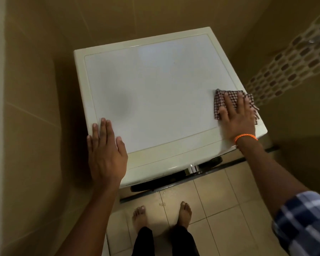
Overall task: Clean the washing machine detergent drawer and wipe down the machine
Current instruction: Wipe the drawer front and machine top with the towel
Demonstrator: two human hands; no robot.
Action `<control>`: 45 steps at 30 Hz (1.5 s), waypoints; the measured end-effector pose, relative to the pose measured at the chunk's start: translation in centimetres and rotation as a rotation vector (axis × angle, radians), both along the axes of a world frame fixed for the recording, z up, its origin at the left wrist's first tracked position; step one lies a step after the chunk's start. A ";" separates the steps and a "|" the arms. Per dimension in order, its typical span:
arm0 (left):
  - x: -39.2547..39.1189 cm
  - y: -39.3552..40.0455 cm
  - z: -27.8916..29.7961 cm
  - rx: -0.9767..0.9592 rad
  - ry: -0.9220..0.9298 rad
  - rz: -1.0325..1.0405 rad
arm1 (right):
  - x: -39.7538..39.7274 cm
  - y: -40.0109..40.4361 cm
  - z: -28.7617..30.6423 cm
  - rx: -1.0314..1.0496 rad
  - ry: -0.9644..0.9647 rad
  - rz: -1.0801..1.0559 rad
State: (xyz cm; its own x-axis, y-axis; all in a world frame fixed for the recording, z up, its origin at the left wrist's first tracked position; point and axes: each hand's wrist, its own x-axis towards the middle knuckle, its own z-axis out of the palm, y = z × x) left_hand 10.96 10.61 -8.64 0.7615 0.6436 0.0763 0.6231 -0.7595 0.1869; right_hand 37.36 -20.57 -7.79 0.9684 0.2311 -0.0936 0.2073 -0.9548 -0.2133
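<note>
We're wiping the top of the washing machine [155,89], seen from above. Right hand [236,115] lies flat with straight fingers, pressing the checked cloth [222,100] at the machine's right edge near its front corner, not clenched. Left hand [105,148] rests flat and released on the machine's front-left corner, holding nothing, bracing. To do it well, we'd keep the palm flat, run overlapping passes across the machine top toward the left side, and cover the dull smudge [121,106] left of centre. The detergent drawer isn't visible.
</note>
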 end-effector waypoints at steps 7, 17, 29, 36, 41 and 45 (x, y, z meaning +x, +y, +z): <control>0.2 0.0 -0.1 0.010 -0.019 -0.002 | -5.3 9.9 -0.7 0.055 -0.083 -0.008; 0.5 0.0 0.2 -0.010 -0.068 0.081 | -16.3 27.0 -0.6 0.187 0.014 0.544; 0.2 0.2 -0.8 -0.049 -0.004 0.100 | 4.3 6.9 -0.7 0.062 -0.024 0.133; 0.5 0.1 -0.4 -0.045 -0.002 0.099 | 2.3 11.3 -0.9 0.060 -0.081 -0.111; 0.7 0.1 -0.2 -0.038 0.017 0.099 | -9.3 23.9 -1.1 0.215 -0.096 0.320; 0.3 0.6 0.0 -0.023 0.054 0.032 | -16.0 31.2 0.2 0.234 0.051 0.543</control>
State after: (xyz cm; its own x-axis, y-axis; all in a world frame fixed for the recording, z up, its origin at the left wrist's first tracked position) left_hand 11.28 11.20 -8.64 0.7431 0.6688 0.0202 0.6568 -0.7348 0.1695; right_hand 21.33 10.60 -7.57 0.7017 0.7121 -0.0238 0.6366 -0.6415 -0.4281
